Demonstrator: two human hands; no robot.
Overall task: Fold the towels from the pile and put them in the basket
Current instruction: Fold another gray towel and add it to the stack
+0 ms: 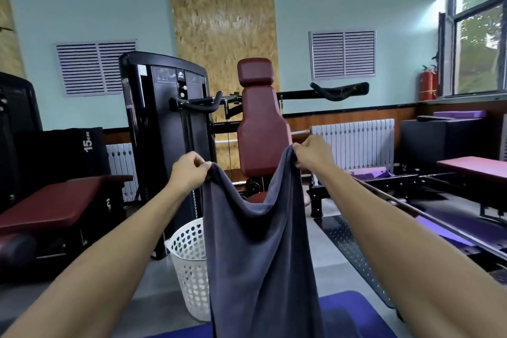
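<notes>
Towel, soft grey terry, sags between both hands, left and right, pinching its corners

A grey floor is seen underfoot, and a white perforated basket is stood directly on it — just beside the base of a black weight machine. A blue mat is laid flat at the near edge, while a black checker-plate strip is stretched along the floor to the right. A dark red bench is planted on the left — another red bench is set well apart on the right.
</notes>
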